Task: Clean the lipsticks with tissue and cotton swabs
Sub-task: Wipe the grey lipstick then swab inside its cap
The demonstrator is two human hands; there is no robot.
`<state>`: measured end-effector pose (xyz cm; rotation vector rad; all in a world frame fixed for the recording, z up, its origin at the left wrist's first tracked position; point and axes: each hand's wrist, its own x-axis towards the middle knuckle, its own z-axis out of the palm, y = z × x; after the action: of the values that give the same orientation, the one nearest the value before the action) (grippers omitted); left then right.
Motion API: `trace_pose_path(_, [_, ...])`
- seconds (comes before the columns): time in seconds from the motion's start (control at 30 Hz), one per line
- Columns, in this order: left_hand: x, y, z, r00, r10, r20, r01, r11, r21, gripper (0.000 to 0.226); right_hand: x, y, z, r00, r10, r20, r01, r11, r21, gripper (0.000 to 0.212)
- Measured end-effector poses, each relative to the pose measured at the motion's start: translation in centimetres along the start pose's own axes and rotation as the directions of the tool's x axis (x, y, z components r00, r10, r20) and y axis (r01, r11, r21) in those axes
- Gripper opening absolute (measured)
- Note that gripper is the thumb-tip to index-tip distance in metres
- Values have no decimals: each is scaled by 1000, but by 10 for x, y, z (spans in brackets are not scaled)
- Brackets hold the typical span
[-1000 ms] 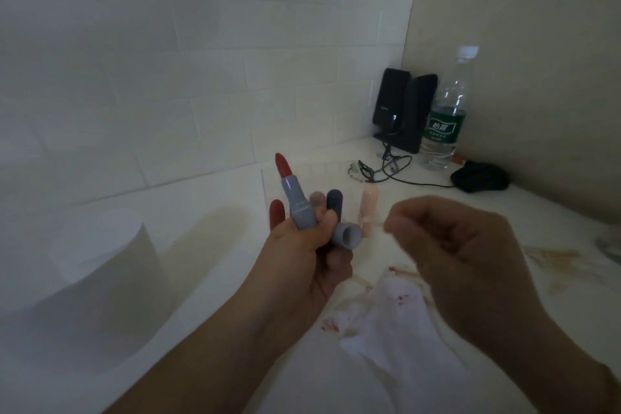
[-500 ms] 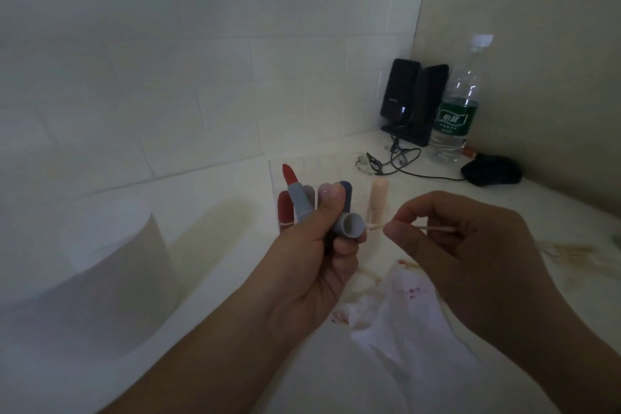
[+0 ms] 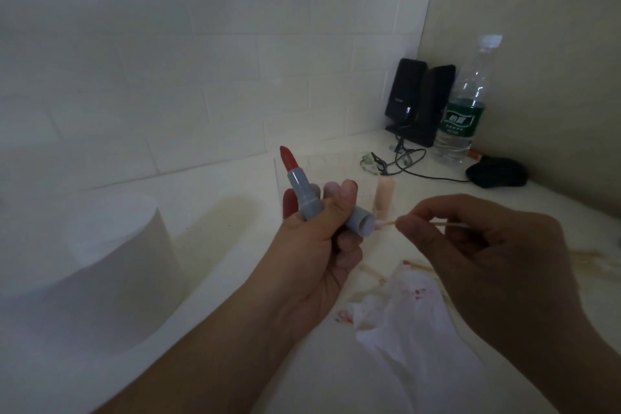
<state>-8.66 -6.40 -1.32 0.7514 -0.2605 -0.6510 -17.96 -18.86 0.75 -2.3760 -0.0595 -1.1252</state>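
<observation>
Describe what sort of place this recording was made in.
Probably a home desk or counter in a room corner: a white surface against a tiled wall, with black speakers, a water bottle and a tissue roll.

Two bare forearms reach in from the near edge. The left hand is raised, fingers curled in a closed grip. The right hand sits level beside it, thumb and forefinger pinched together.

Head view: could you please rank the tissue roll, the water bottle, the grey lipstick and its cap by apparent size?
1. tissue roll, though it sits nearest the camera
2. water bottle
3. grey lipstick
4. cap
</observation>
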Motion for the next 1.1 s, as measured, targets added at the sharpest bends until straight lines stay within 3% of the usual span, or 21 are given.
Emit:
trace_pose_path(0.23, [-3, 1, 4, 999, 30, 19, -31, 997, 73, 36, -1, 1, 2, 998, -11, 64, 18, 994, -110, 20])
trace_pose_path(0.3, [-3, 0, 3, 1000, 23, -7, -23, 998, 62, 31, -2, -2, 4, 997, -18, 72, 23, 997, -79, 18])
trace_pose_path(0.4, [-3, 0, 2, 1000, -10, -12, 9, 999, -43, 5, -5, -3, 6, 999, -41, 36, 41, 999, -5, 15])
trace_pose_path(0.6, [-3, -4, 3, 1000, 5, 2, -5, 1000, -11, 25, -4, 1, 1, 996, -45, -80, 39, 996, -77, 26])
trace_pose_path(0.73, [-3, -1, 2, 998, 56, 3, -56, 997, 47, 19, -5, -3, 5, 999, -47, -7, 45, 988, -149, 29])
trace_pose_path(0.87, [-5, -3, -1, 990, 112, 88, -122, 986, 114, 4, -9, -6, 7, 997, -64, -42, 63, 998, -15, 14])
trace_pose_path(1.0, [-5, -3, -3, 980, 128, 154, -154, 973, 170, 12, -9, -4, 7, 990, 77, -118, -64, 992, 104, 8])
trace_pose_path(1.1, [-5, 0, -5, 974, 162, 160, -182, 976, 118, 24, -8, -5, 5, 992, 56, -113, -40, 990, 133, 12])
